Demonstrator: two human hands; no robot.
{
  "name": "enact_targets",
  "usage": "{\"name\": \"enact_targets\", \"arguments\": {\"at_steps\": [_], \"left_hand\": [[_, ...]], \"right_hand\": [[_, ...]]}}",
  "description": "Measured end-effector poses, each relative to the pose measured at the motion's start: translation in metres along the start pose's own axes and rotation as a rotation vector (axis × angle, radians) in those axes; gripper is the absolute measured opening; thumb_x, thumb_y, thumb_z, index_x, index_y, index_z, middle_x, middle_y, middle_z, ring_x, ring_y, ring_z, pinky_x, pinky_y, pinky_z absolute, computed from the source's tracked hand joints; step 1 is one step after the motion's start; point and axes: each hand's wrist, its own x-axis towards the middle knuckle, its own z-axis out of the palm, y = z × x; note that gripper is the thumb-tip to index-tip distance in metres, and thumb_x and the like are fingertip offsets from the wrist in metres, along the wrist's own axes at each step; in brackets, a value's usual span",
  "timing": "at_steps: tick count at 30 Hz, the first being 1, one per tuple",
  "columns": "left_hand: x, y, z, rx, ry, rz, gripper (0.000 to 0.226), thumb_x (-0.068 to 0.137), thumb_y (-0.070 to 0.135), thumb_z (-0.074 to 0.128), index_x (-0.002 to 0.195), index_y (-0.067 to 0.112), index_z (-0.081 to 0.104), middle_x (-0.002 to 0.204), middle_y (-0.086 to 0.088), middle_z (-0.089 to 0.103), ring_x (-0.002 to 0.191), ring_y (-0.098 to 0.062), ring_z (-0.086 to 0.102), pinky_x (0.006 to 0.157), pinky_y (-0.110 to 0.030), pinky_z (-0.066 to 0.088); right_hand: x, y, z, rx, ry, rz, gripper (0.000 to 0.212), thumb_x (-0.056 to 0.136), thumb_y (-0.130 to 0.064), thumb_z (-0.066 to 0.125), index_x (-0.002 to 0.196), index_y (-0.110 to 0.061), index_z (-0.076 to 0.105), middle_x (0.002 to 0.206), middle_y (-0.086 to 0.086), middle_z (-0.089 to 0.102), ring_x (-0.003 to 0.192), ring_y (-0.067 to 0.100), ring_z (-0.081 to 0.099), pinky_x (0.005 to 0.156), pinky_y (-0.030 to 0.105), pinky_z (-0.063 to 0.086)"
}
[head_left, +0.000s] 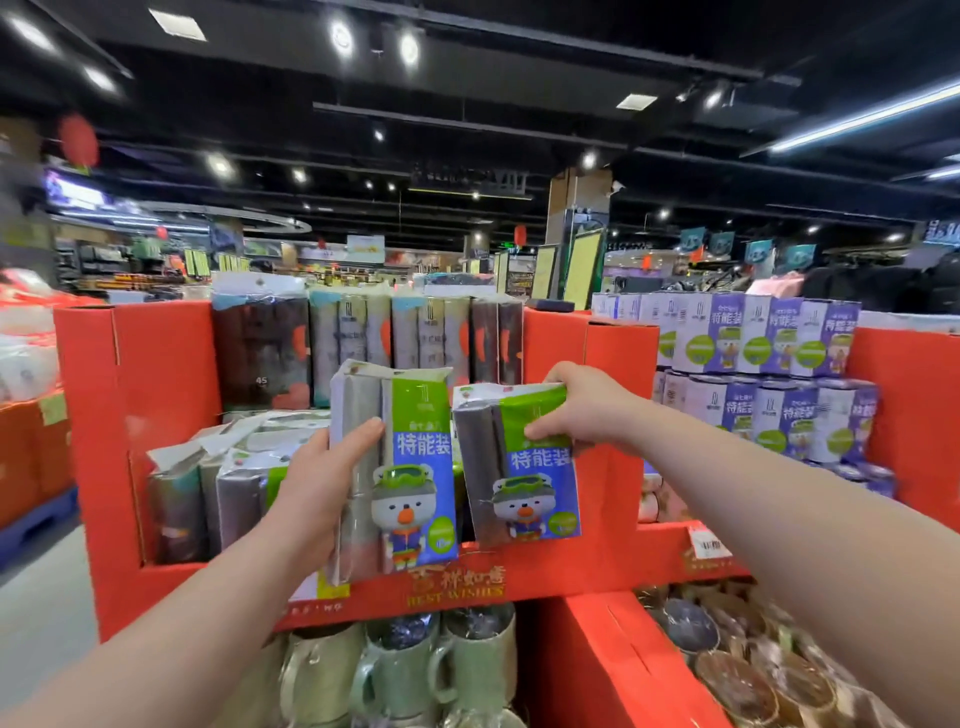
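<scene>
left hand wraps left pack at 9 o'clock; right hand pinches right pack at 12 (labels forward, probably comparing).

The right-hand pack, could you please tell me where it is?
Head view, right of centre: the right hand grips the right pack by its top, beside the left pack, before the red bin.

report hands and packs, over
Left hand grips left pack by its side. Right hand grips right pack at its top. Both packs up in front of red bin, nothing in the way.
</scene>
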Motion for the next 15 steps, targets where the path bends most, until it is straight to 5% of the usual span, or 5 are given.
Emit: {"name": "enact_targets", "arguments": {"at_steps": [5, 11, 15], "left_hand": [[0.008, -0.004, 0.000, -0.023, 0.016, 0.010, 0.031, 0.089, 0.027, 0.064, 0.115, 0.010, 0.065, 0.103, -0.019, 0.072, 0.092, -0.037, 0.069, 0.085, -0.058, 0.053], [0.017, -0.006, -0.001, -0.080, 0.044, 0.001, 0.027, 0.092, 0.023, 0.060, 0.114, 0.009, 0.064, 0.099, -0.019, 0.072, 0.078, -0.031, 0.070, 0.062, -0.041, 0.060], [0.028, -0.007, -0.007, -0.094, 0.089, 0.001, 0.039, 0.089, 0.028, 0.063, 0.123, 0.008, 0.061, 0.109, -0.019, 0.070, 0.090, -0.035, 0.070, 0.075, -0.050, 0.058]], "right_hand": [[0.014, 0.002, 0.007, -0.134, 0.072, -0.027, 0.051, 0.076, -0.024, 0.079, 0.114, -0.008, 0.049, 0.113, 0.011, 0.057, 0.101, 0.028, 0.060, 0.079, 0.041, 0.053], [0.033, 0.003, 0.014, -0.120, 0.142, -0.113, 0.044, 0.080, -0.025, 0.075, 0.113, -0.007, 0.051, 0.112, 0.011, 0.060, 0.094, 0.026, 0.054, 0.072, 0.031, 0.040], [0.044, 0.001, 0.016, -0.099, 0.129, -0.198, 0.047, 0.082, -0.025, 0.074, 0.120, -0.009, 0.051, 0.110, 0.008, 0.057, 0.099, 0.026, 0.055, 0.071, 0.028, 0.036]]}}
